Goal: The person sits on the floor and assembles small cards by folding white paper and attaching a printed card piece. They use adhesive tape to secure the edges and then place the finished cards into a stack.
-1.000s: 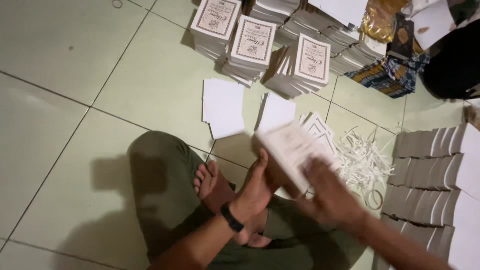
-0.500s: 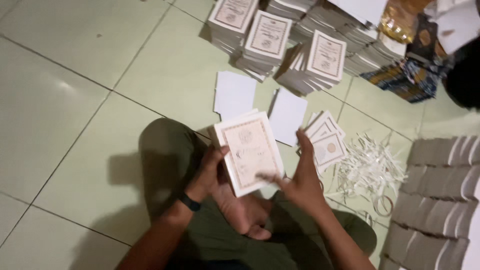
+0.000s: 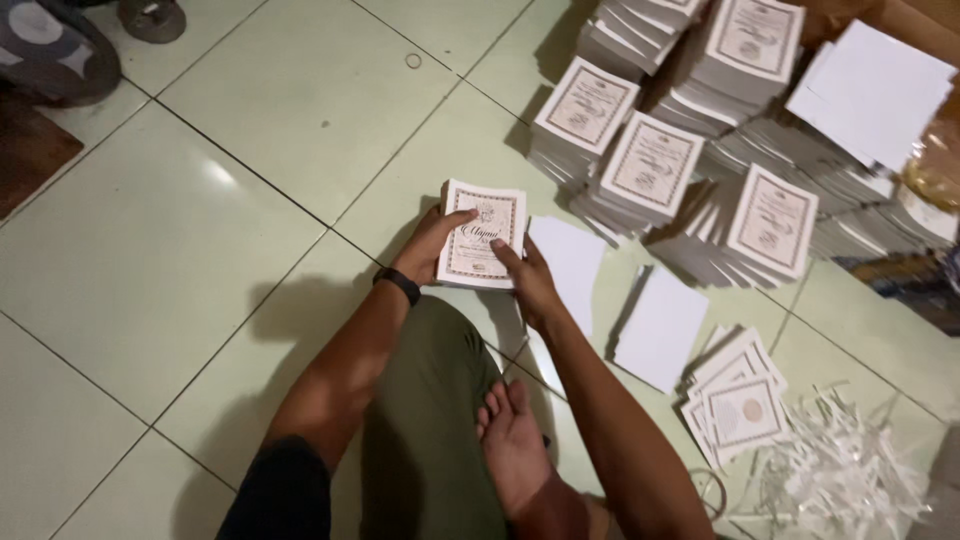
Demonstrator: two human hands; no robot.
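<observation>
On the pale green tiled floor (image 3: 250,130), the left hand (image 3: 432,243) clasps the left edge of a small stack of bordered booklets (image 3: 483,233) resting on the tiles; the right hand (image 3: 530,285) grips its right edge. Further right lie blank white cards (image 3: 662,326), taller booklet piles (image 3: 660,165) and white paper strips (image 3: 850,480).

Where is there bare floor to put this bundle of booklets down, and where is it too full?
Bare tiles lie left of the left hand, up to the sandal. Both hands hold the bundle. Crowded: booklet stacks upper right, white sheets beside the right hand, paper strips lower right.
</observation>
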